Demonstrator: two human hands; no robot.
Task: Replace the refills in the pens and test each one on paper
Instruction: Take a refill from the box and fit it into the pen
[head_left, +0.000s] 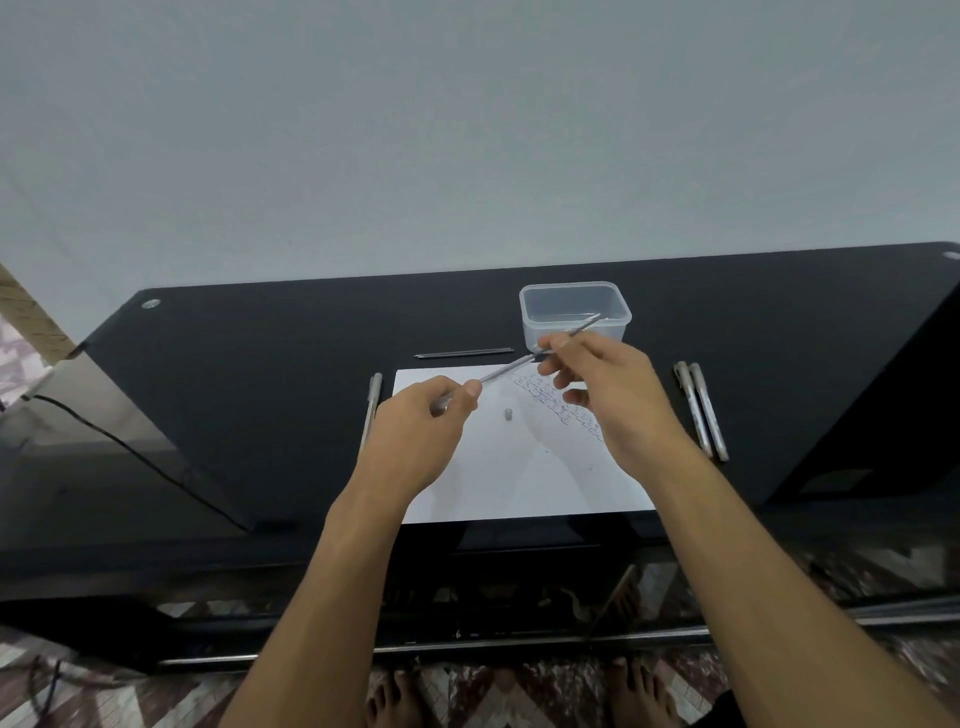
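- The pen barrel (483, 378) is held above the sheet of paper (519, 467), slanting up to the right; the left hand (426, 415) pinches its lower end between thumb and curled fingers.
- The right hand (597, 384) pinches a thin refill (574, 332) that runs out of the barrel's upper end toward the plastic container (574, 312) — whether the refill is going in or coming out cannot be told from one view.
- A small grey cap or end plug (508, 414) stands on the paper between the hands, so this pen appears to be open and mid-swap.
- Lines of scribble (561, 405) along the paper's right side suggest some pens have already been tested.
- Two pens (701, 410) lie side by side right of the paper and one pen (371, 410) lies at its left edge; which are finished and which wait is a guess.
- A dark loose refill (465, 354) lies on the black table (260, 364) just beyond the paper — old or new is unclear.
- The container seems to hold something pale and thin, too faint to name.
- The right hand covers part of the scribble, and the joint between barrel and refill is blurred.
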